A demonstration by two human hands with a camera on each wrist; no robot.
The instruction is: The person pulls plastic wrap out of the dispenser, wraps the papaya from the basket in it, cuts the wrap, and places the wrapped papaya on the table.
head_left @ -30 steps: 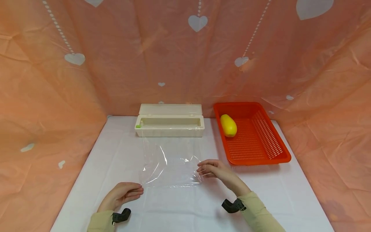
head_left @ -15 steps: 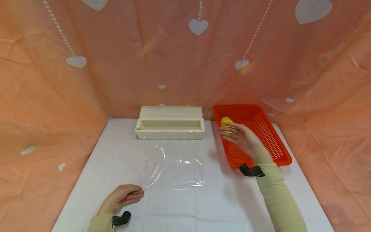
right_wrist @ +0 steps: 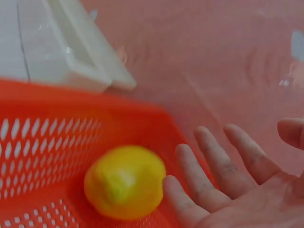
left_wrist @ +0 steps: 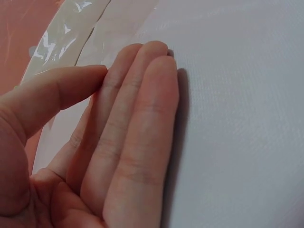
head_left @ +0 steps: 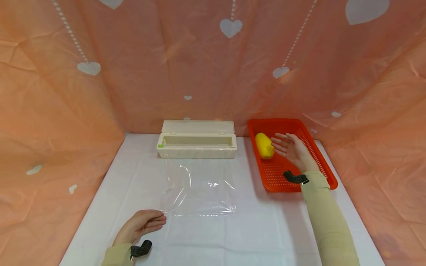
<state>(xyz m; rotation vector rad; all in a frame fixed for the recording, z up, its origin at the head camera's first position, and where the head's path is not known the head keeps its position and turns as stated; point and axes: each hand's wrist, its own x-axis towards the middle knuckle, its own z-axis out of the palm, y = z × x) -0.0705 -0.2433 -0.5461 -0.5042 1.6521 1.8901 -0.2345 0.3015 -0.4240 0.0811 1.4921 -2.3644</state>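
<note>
A sheet of clear plastic wrap (head_left: 203,192) runs from the front of a cream wrap dispenser box (head_left: 196,152) toward me over the white table. My left hand (head_left: 141,224) pinches its near left corner; in the left wrist view the thumb tip meets the index finger (left_wrist: 126,61). My right hand (head_left: 294,151) is over the red basket (head_left: 327,177), palm turned inward and fingers extended. Just left of its fingertips lies a yellow oval fruit (head_left: 264,146). The right wrist view shows the fruit (right_wrist: 126,183) with a greenish bump, inside the basket, fingertips right at its side.
The dispenser's lid (head_left: 198,126) stands raised at the back, and a small green piece (head_left: 161,146) sits at its left end. Behind everything hangs an orange cloth (head_left: 199,66) with white hearts. A white cloth (head_left: 253,232) covers the table.
My right hand has let go of the wrap's right side and moved to the basket, reaching the fruit and then shifting slightly right. My left hand has stayed at the corner.
</note>
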